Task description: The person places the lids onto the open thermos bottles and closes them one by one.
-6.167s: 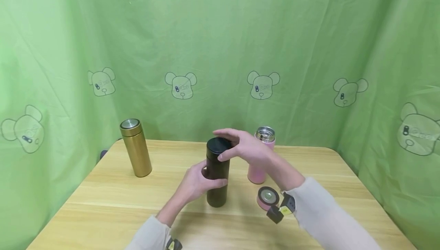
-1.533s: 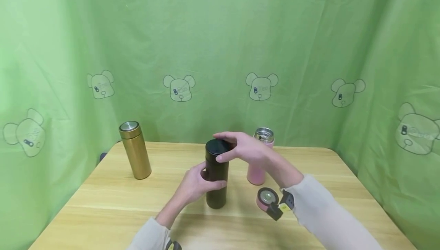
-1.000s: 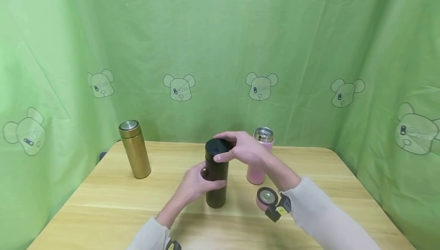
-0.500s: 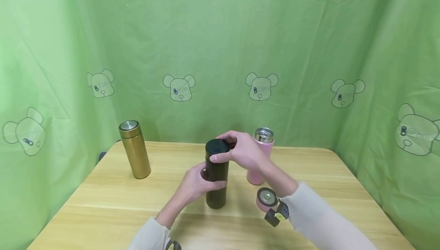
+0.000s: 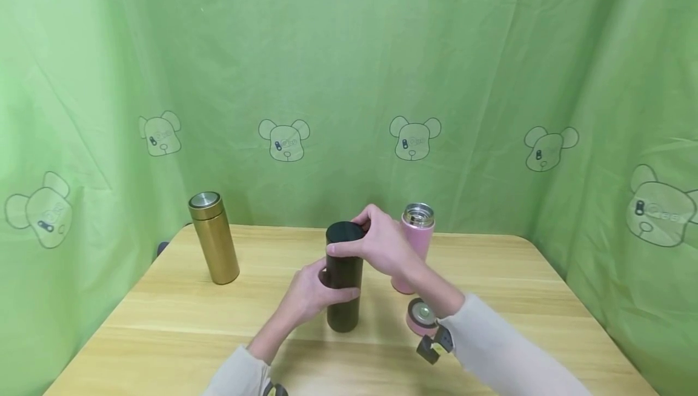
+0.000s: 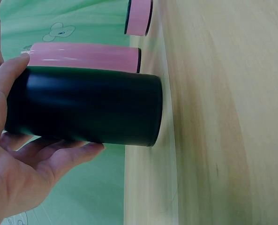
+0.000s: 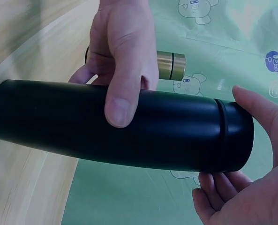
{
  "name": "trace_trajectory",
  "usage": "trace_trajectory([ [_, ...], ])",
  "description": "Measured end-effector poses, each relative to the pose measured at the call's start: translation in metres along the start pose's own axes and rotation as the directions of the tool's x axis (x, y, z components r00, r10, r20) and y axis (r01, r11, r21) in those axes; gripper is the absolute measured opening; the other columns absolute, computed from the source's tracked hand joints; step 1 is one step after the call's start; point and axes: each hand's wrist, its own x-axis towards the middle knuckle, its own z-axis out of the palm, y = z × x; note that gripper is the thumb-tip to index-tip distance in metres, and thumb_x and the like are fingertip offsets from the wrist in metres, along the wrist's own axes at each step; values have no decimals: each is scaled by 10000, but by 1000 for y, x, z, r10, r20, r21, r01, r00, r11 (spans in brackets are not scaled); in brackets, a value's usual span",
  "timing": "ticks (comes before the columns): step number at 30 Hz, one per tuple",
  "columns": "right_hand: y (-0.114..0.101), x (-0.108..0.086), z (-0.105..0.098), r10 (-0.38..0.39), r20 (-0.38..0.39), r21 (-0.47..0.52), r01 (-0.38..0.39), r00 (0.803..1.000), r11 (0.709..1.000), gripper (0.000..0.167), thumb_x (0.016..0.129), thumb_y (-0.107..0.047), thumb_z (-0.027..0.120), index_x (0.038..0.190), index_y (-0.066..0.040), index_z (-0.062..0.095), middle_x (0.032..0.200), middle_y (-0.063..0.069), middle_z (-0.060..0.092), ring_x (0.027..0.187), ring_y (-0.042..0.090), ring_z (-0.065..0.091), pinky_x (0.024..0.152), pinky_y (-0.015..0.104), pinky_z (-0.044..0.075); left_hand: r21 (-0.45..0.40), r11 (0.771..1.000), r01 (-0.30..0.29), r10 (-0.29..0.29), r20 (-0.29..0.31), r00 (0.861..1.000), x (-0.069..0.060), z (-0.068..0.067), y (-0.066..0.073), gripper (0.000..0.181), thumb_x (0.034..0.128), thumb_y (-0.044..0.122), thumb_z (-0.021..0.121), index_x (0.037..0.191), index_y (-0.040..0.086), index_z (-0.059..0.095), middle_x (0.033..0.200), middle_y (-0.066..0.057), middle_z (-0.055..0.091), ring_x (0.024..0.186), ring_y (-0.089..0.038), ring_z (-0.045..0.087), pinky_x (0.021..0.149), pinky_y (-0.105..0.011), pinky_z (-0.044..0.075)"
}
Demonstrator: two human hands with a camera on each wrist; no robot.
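Observation:
A black bottle stands upright on the wooden table, its black lid on top. My left hand grips the bottle's body around the middle, thumb across the front; the right wrist view shows that thumb lying over the black side. Up at the lid, my right hand holds the rim between the thumb in front and fingers behind. In the left wrist view the bottle's base rests at the table surface, with the left hand wrapped about its upper part.
A lidless pink bottle stands behind my right hand, with its pink lid lying on the table beside my right wrist. A gold bottle with its lid on stands at the left. Green curtain surrounds the table.
My right hand has turned about the black lid, its thumb sliding left across the front and its wrist shifting left. My left hand and the bottle have stayed in place.

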Motion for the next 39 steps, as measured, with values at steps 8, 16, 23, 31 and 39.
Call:
trace_trajectory([
  [8, -4, -4, -1, -10, 15, 2, 10, 1000, 1000, 626, 689, -504, 897, 1112, -171, 576, 1000, 10, 667, 924, 186, 629, 783, 324, 517, 9, 1000, 0, 0, 16, 1000, 1, -1, -1, 558, 714, 557, 853, 1147, 246, 688, 969, 84, 744, 889, -109, 693, 829, -360, 552],
  [16, -7, 0, -19, -42, 219, 26, 37, 975, 999, 743, 805, -430, 838, 1390, -116, 504, 1277, 92, 629, 1188, 270, 607, 1041, 475, 489, -20, 1000, -6, 6, 35, 999, 3, -1, -2, 574, 719, 537, 860, 1178, 243, 682, 1000, 60, 753, 921, -116, 703, 861, -388, 557],
  [23, -9, 7, -30, -99, 353, 128, 56, 930, 990, 714, 846, -197, 809, 1478, -118, 486, 1437, 113, 583, 1347, 303, 541, 1140, 520, 415, -46, 999, 3, -1, 38, 999, 3, -2, -3, 567, 720, 514, 867, 1176, 233, 679, 1014, 51, 751, 925, -122, 705, 864, -390, 559],
  [31, -3, 7, -27, -88, 337, 123, 48, 938, 991, 613, 849, -211, 807, 1415, -173, 576, 1318, 72, 661, 1226, 258, 616, 1083, 509, 463, -38, 999, 7, -6, 33, 999, 2, 0, -4, 555, 719, 530, 864, 1156, 242, 679, 1001, 65, 747, 910, -114, 703, 846, -368, 558],
  [39, 1, 3, -20, -76, 231, 121, 49, 970, 991, 576, 813, -220, 845, 1349, -201, 636, 1257, 32, 696, 1163, 232, 646, 1033, 491, 503, -7, 1000, 1, -1, 19, 1000, 3, 0, -3, 568, 709, 556, 856, 1143, 231, 687, 987, 63, 748, 902, -109, 700, 828, -371, 560],
])
